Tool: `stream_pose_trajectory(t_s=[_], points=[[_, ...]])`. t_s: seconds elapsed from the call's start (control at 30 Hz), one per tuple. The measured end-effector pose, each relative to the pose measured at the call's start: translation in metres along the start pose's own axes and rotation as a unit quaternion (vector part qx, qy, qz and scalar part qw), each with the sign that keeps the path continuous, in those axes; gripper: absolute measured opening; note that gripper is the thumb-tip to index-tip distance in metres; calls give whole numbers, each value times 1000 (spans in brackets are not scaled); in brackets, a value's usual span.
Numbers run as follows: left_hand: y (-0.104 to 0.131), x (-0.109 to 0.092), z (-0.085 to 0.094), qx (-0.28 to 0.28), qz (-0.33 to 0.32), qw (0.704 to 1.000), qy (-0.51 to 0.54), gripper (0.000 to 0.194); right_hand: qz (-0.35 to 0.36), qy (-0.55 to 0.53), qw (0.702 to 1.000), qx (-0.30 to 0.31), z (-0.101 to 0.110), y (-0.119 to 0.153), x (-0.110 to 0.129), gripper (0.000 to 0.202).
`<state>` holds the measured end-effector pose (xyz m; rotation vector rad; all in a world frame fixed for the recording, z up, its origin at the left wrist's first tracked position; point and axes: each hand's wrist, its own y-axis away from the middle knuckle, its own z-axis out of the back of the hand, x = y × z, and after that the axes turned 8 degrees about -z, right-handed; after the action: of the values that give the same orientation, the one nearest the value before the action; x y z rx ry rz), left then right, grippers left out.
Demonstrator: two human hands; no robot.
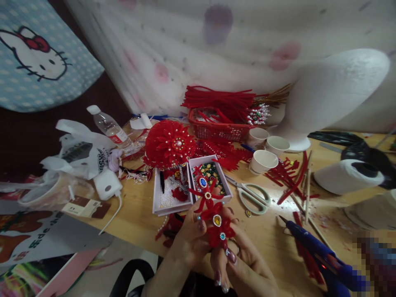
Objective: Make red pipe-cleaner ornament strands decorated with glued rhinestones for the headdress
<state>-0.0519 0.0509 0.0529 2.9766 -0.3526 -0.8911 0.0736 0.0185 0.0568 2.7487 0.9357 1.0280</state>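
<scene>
Between my two hands is a red flower ornament (213, 234) set with a yellow teardrop gem, blue gems and rhinestone rims. My left hand (189, 239) grips its left side, thumb pressed on a petal. My right hand (244, 260) pinches its lower end, the thumb close to the light-blue gem. The fingers behind the ornament are partly hidden. Just beyond my hands lies a white divided box (172, 210) holding pearls, beads and gems. To its right rest scissors (254, 199) with pale green handles.
A blue glue gun (312, 243) with a red light stands at right. Behind are paper cups (264, 160), a red basket (216, 130) of red stems, a large red flower (170, 142), a white foam stand (324, 95) and a thread cone (337, 177). A bottle (109, 128) leans at left.
</scene>
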Motion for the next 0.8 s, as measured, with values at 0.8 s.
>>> stream_pose_trajectory(t_s=[0.8], points=[[1, -1, 2, -63, -4, 998, -16, 63, 5, 122, 992, 38, 17, 2, -10, 50]])
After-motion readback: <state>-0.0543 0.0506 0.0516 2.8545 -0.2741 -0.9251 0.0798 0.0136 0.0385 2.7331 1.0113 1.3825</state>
